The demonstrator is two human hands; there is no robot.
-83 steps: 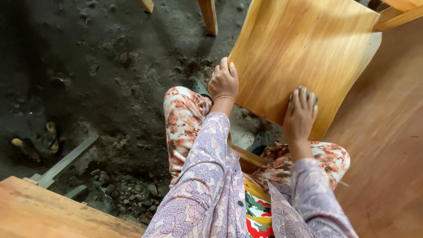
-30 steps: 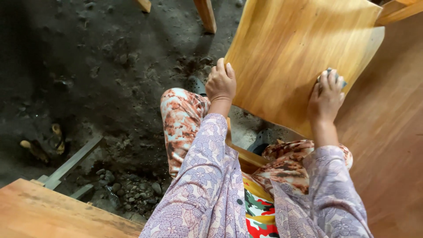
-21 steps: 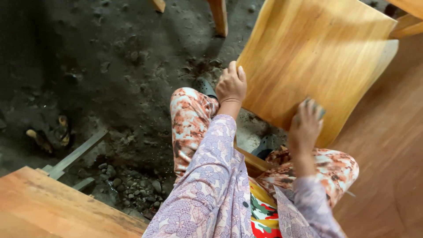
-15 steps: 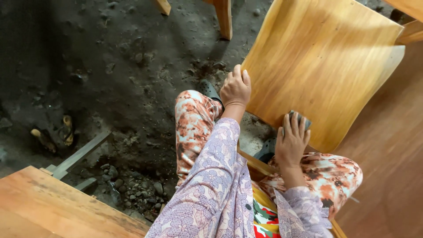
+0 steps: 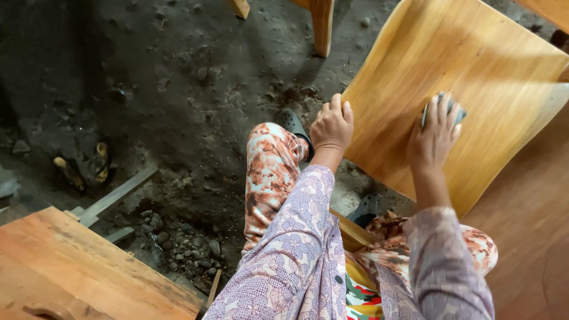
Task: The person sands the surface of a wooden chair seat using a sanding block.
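A curved, golden wooden seat panel [image 5: 474,71] leans in front of me, tilted over my knees. My left hand [image 5: 333,125] grips its left edge, fingers curled over the rim. My right hand [image 5: 434,137] presses a small grey-blue sanding pad [image 5: 451,108] flat against the panel's face, near its middle. Most of the pad is hidden under my fingers. My patterned trousers [image 5: 269,172] and floral sleeves fill the lower centre.
Dark dirt floor [image 5: 148,89] with loose stones [image 5: 178,243] lies to the left. A wooden leg [image 5: 322,24] stands at the top. Another wooden board [image 5: 71,266] sits at bottom left, a wide brown wooden surface [image 5: 527,231] at right. Dark sandals [image 5: 294,123] are on my feet.
My right hand slid the pad up the panel from its lower edge toward the middle. My left hand keeps its hold on the edge. The view shifted slightly.
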